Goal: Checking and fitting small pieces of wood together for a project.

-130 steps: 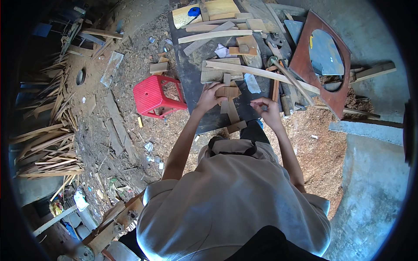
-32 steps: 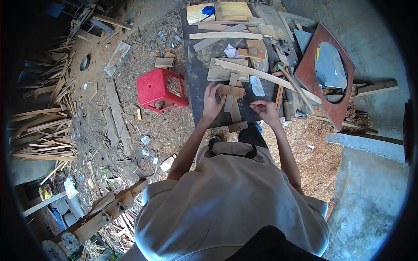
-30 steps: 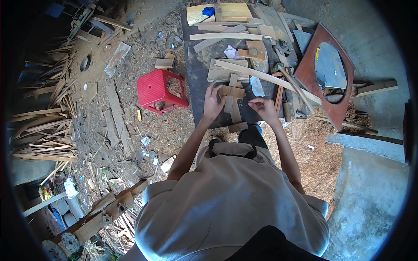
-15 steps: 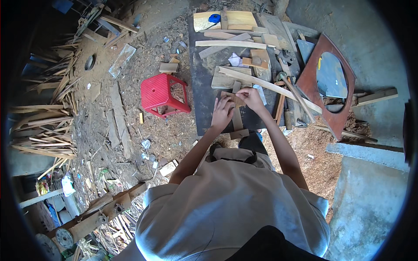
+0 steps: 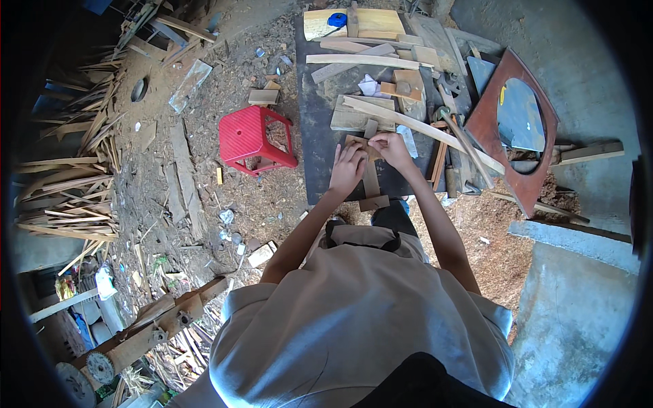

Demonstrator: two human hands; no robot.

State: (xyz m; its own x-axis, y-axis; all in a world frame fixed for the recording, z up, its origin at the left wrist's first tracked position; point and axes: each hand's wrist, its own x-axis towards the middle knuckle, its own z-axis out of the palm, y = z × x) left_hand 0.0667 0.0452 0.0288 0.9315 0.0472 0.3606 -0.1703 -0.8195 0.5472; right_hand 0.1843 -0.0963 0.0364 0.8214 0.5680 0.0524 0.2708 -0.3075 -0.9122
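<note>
At the near side of a dark worktable (image 5: 320, 156), my left hand (image 5: 349, 168) rests with bent fingers on a small brown wooden board (image 5: 353, 139), holding it against the tabletop. Close by on the right, my right hand (image 5: 390, 149) is closed in a pinch over the same board. Whatever lies between its fingertips is too small to make out. A narrow wooden strip (image 5: 371, 180) runs under both hands toward me, with a short crosspiece (image 5: 373, 203) at its near end. My fingers partly hide where the board and strip meet.
Beyond my hands lie a long pale slat (image 5: 422, 128), a flat plank (image 5: 350, 115) and a blue tape measure (image 5: 337, 20). A red plastic stool (image 5: 248, 132) stands left of the table. On the right leans a reddish-brown wooden frame with an oval opening (image 5: 478, 126).
My left fingers have curled a little further over the board, nearer my right fingertips. My right hand keeps its pinch almost in place. The whole view has shifted slightly.
</note>
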